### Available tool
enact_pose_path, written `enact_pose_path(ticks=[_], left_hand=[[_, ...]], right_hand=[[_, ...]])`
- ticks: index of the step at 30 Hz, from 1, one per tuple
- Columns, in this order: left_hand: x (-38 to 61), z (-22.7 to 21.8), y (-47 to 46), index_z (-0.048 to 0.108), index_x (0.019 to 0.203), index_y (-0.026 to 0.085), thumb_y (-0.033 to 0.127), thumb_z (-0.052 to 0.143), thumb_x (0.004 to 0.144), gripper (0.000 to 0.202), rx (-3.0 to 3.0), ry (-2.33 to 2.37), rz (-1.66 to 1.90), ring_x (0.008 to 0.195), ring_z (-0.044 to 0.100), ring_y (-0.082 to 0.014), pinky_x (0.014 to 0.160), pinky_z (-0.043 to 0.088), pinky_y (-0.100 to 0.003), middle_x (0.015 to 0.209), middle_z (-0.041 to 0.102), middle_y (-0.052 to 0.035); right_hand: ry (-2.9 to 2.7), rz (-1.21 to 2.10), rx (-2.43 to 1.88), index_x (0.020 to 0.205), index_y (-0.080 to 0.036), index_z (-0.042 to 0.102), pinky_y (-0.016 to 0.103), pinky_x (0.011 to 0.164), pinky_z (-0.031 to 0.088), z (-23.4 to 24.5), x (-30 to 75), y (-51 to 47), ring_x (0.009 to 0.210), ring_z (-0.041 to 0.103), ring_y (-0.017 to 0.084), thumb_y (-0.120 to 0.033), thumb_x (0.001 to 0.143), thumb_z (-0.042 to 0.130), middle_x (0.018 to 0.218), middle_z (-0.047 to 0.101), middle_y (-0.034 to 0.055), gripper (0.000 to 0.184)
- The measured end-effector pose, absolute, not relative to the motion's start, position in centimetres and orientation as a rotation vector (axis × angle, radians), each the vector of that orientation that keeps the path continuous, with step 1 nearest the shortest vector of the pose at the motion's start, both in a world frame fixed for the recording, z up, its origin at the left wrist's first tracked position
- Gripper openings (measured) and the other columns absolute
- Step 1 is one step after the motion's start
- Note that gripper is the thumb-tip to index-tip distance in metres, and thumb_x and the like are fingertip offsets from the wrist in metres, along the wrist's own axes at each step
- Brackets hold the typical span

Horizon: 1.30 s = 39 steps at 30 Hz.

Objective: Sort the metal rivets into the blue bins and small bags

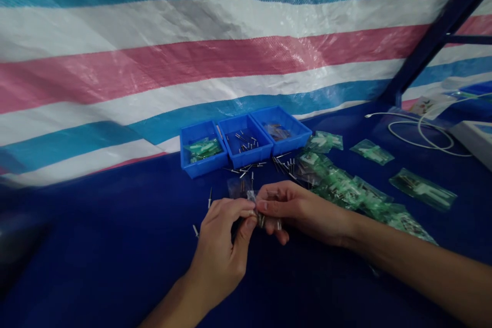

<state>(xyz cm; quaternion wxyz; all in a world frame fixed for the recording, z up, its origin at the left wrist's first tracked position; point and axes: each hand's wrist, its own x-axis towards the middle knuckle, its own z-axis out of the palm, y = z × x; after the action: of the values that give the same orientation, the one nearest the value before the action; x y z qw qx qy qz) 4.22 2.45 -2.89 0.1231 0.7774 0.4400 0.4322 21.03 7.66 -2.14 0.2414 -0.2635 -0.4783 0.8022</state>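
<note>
My left hand (223, 246) and my right hand (300, 210) meet over the dark blue table (115, 246). Together they pinch a small clear plastic bag (254, 204) that holds short metal pins. The fingers of both hands are closed on the bag. A few loose pins (209, 197) lie on the table just beyond and left of my left hand. Behind the hands stand three small blue bins (244, 138): the left one holds green-printed bags, the middle one loose pins, the right one clear bags.
A heap of filled green-printed bags (346, 184) spreads to the right of my hands. More loose pins (284, 164) lie in front of the bins. A white cable (418, 133) curls at the far right. A striped tarp (192, 61) hangs behind the table.
</note>
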Motion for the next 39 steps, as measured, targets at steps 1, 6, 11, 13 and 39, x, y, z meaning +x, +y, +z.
enact_pose_path(ticks=[1,6,11,13,39], left_hand=[[4.2,-2.9,2.4,0.049,0.095,0.025,0.012,0.050,0.083,0.018,2.252,1.300,1.264,0.074,0.061,-0.0130,0.067,0.046,-0.026,0.081,0.061,0.0030],[4.1,-2.7,2.4,0.048,0.097,0.025,0.014,0.049,0.085,0.016,2.101,1.305,1.237,0.076,0.062,-0.0131,0.071,0.046,-0.027,0.079,0.062,0.0031],[4.2,-2.4,2.6,0.041,0.113,0.026,0.018,0.051,0.086,0.030,1.880,1.171,1.189,0.073,0.064,-0.0115,0.074,0.046,-0.025,0.074,0.065,0.0053],[4.2,-2.4,2.6,0.044,0.112,0.027,0.017,0.051,0.086,0.029,1.887,1.152,1.167,0.072,0.064,-0.0111,0.074,0.046,-0.025,0.074,0.066,0.0059],[3.9,-2.2,2.6,0.061,0.096,0.025,0.019,0.048,0.087,0.017,1.950,1.308,1.184,0.059,0.061,-0.0121,0.063,0.047,-0.026,0.065,0.063,0.0039]], right_hand=[[-1.319,2.196,-0.731,0.071,-0.011,0.059,0.015,0.042,0.042,-2.1,21.0,7.6,0.043,0.052,0.005,-0.038,0.075,0.066,0.056,0.058,-0.0010,0.028],[-1.299,2.131,-0.764,0.074,-0.012,0.057,0.015,0.046,0.042,-1.9,20.8,7.3,0.045,0.053,0.004,-0.034,0.079,0.062,0.060,0.059,-0.0015,0.023],[-1.325,1.996,-0.742,0.079,-0.014,0.055,0.017,0.050,0.044,-1.8,20.4,6.9,0.050,0.054,0.004,-0.033,0.081,0.060,0.065,0.057,-0.0030,0.020],[-1.374,1.990,-0.771,0.078,-0.014,0.055,0.017,0.050,0.043,-1.8,20.3,6.9,0.051,0.055,0.005,-0.035,0.082,0.059,0.064,0.057,-0.0026,0.021],[-1.774,1.816,-0.868,0.070,-0.014,0.054,0.017,0.043,0.035,-1.1,20.9,7.3,0.046,0.047,0.005,-0.040,0.087,0.048,0.059,0.052,-0.0026,0.032]])
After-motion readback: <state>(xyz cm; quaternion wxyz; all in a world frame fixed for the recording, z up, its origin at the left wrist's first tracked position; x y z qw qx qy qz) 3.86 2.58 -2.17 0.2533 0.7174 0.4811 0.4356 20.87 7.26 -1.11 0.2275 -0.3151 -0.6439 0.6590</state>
